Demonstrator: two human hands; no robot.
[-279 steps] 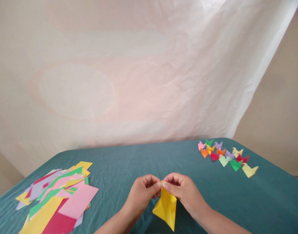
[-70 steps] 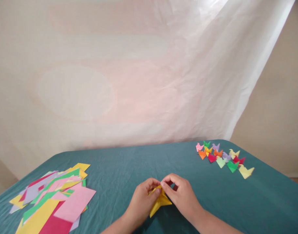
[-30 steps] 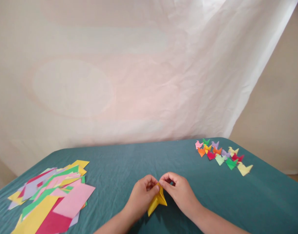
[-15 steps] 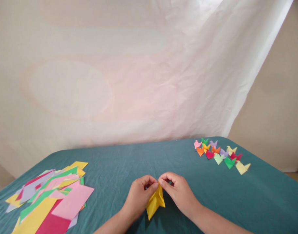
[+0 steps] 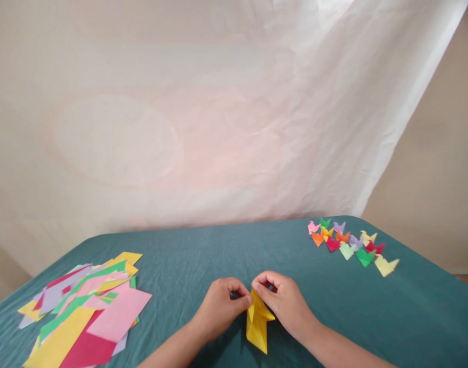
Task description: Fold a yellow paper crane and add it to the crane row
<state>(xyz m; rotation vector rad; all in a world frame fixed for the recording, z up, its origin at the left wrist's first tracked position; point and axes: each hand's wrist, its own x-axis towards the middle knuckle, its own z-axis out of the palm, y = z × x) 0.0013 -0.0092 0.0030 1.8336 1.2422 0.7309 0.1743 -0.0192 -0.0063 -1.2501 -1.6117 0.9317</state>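
A partly folded piece of yellow origami paper (image 5: pixel 258 324) hangs between my hands at the front middle of the table, its pointed lower corners dangling. My left hand (image 5: pixel 224 308) pinches its upper left edge between thumb and forefinger. From the other side, my right hand (image 5: pixel 285 301) grips the top tip the same way. The fingertips of both hands are close together, and they hide the very top of the paper.
A loose heap of coloured paper sheets (image 5: pixel 121 314) lies at the left on the green tablecloth (image 5: pixel 203 255). Several small folded paper birds (image 5: pixel 365 257) stand in rows at the back right. Behind the table hangs a pale cloth (image 5: pixel 226 128).
The yellow paper has turned, so its lower end now points down and to the right instead of to the left. Both hands keep their pinch. The view has shifted slightly.
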